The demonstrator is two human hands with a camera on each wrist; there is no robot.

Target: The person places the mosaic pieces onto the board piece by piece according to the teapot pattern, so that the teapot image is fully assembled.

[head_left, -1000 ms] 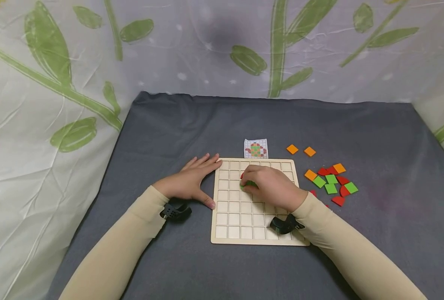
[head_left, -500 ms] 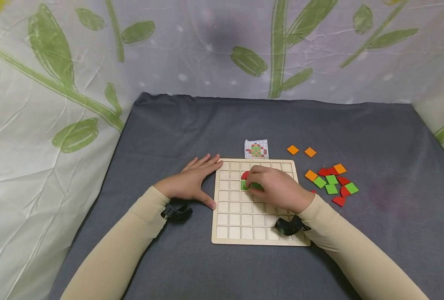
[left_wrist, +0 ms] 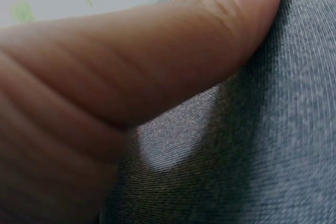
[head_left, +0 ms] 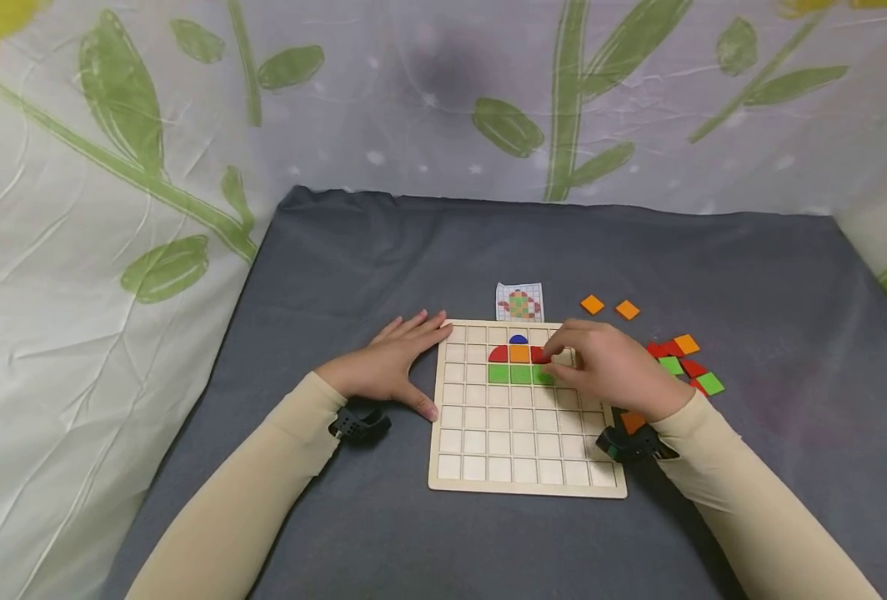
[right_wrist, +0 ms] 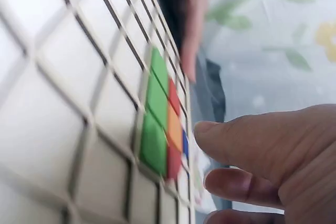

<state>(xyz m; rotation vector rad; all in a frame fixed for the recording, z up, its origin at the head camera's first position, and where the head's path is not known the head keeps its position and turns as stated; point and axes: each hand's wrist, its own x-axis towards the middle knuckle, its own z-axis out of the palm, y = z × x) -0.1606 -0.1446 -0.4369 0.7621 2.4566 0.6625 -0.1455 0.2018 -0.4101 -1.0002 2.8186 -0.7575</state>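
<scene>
My left hand [head_left: 383,362] is spread flat at the left edge of a wooden grid board [head_left: 488,483], its thumb and fingertips touching the rim. In the left wrist view that thumb [left_wrist: 136,61] fills much of the frame. My right hand [head_left: 616,367] hovers over the board's upper right, fingertips beside a red tile [head_left: 538,354]. In the right wrist view its fingers are loosely bent and nothing sits between them. On the grid lie a row of green tiles [head_left: 521,374], an orange square [head_left: 519,354], another red tile [head_left: 498,354] and a blue half-round tile [head_left: 518,339].
A small pattern card [head_left: 519,300] lies against the board's far edge. Two orange squares [head_left: 592,304] rest to its right. Loose red, green [head_left: 709,383] and orange tiles [head_left: 687,344] are scattered right of the board, some hidden by my right arm.
My right hand has drawn back to the right, uncovering the orange, blue, green and right-hand red tiles on the board. The left hand stays in place; the head view shifts slightly.
</scene>
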